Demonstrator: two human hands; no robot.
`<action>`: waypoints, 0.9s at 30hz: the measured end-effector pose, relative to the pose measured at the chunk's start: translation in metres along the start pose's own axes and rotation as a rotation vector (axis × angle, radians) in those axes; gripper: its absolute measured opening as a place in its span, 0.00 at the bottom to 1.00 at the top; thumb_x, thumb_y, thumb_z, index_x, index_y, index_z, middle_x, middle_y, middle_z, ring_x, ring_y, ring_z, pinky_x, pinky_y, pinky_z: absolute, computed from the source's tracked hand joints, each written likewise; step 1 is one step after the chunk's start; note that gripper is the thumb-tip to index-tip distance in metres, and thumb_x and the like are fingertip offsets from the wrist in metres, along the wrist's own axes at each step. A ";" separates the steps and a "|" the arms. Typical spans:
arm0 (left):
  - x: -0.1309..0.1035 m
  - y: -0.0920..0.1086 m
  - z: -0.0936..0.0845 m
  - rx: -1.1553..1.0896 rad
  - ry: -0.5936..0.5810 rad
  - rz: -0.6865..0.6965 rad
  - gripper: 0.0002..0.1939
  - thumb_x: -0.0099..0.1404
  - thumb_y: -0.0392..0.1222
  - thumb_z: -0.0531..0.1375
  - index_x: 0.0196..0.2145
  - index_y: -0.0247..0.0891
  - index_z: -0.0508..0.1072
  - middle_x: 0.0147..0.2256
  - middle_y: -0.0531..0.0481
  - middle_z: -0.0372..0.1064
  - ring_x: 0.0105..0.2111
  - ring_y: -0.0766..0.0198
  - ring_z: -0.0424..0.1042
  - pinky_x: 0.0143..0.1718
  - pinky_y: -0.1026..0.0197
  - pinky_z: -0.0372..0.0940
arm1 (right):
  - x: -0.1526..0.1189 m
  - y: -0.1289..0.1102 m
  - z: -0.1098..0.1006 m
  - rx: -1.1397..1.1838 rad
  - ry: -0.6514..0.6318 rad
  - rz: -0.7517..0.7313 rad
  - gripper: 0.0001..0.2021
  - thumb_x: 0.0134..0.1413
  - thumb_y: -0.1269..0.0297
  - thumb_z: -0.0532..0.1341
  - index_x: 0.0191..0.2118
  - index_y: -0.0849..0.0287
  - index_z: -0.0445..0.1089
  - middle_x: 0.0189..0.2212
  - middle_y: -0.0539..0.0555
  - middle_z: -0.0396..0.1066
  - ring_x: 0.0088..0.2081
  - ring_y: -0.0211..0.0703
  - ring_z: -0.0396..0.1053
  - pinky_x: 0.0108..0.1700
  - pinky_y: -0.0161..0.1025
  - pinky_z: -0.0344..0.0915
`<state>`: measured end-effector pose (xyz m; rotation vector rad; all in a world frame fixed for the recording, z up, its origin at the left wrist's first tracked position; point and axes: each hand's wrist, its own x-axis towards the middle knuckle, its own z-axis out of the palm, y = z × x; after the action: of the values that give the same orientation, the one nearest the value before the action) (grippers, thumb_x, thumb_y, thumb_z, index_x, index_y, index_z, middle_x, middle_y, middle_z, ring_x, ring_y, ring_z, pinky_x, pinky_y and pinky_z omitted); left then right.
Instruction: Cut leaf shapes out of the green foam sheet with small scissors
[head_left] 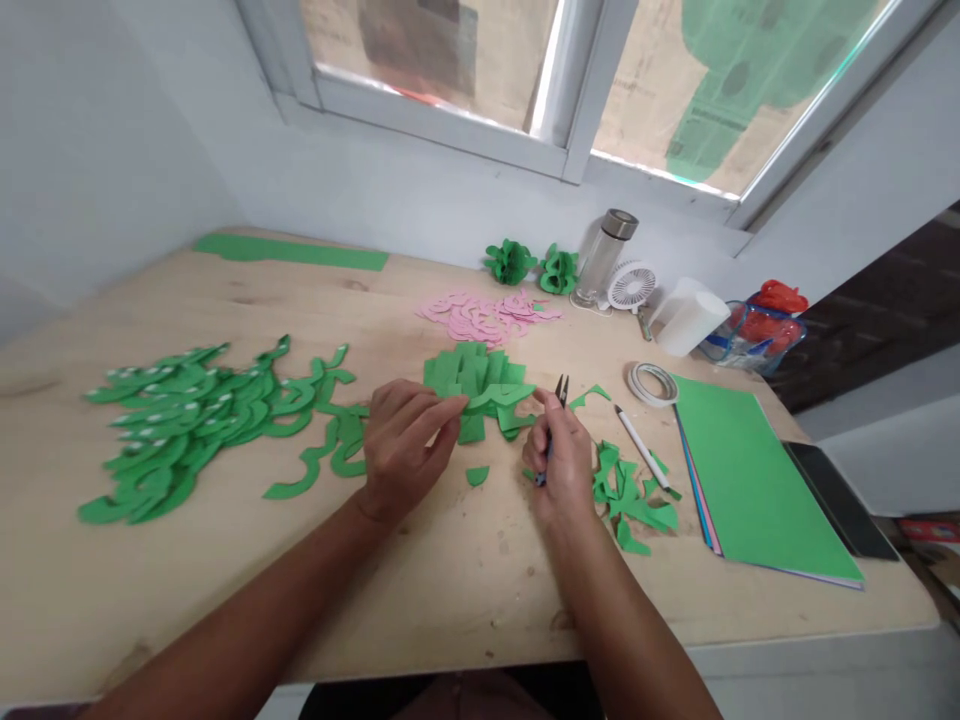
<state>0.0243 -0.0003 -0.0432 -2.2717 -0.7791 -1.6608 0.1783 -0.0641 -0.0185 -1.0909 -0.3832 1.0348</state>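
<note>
My left hand is closed, its fingertips pinching the left end of a wavy green paper cutout. My right hand is wrapped around small scissors with dark blades pointing away from me. Its forefinger reaches the cutout's right end. Just behind the cutout lies a heap of green paper pieces. A small green half-round scrap sits on the table between my hands. Left of my left hand, curved green cutouts lie beside a large overlapping pile with whitish spots.
Green scraps and a white pen lie right of my right hand. Further right are a tape roll and coloured sheets. Behind are pink cutouts, green paper ornaments, a glass bottle and a small fan.
</note>
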 end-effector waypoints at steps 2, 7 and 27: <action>-0.001 -0.001 -0.001 -0.009 -0.016 -0.006 0.08 0.67 0.30 0.61 0.36 0.42 0.77 0.26 0.52 0.76 0.30 0.56 0.74 0.39 0.52 0.67 | 0.000 0.001 0.000 -0.002 -0.013 0.011 0.23 0.41 0.44 0.73 0.33 0.59 0.73 0.12 0.36 0.55 0.13 0.27 0.43 0.16 0.30 0.39; 0.000 0.000 -0.002 -0.060 -0.017 0.027 0.09 0.65 0.28 0.63 0.37 0.41 0.76 0.27 0.51 0.77 0.31 0.57 0.74 0.41 0.52 0.68 | 0.001 0.003 0.000 0.010 0.000 0.027 0.23 0.34 0.48 0.77 0.25 0.57 0.66 0.11 0.36 0.53 0.13 0.27 0.43 0.16 0.29 0.38; -0.002 0.012 0.006 -1.156 -0.318 -1.182 0.18 0.54 0.35 0.65 0.44 0.43 0.78 0.30 0.49 0.77 0.27 0.60 0.72 0.29 0.56 0.68 | -0.002 0.009 0.003 0.031 0.066 -0.029 0.22 0.36 0.53 0.77 0.27 0.55 0.63 0.12 0.35 0.51 0.14 0.27 0.41 0.16 0.29 0.38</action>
<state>0.0349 -0.0080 -0.0458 -3.1036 -1.8625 -2.7929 0.1704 -0.0634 -0.0241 -1.0864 -0.3276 0.9738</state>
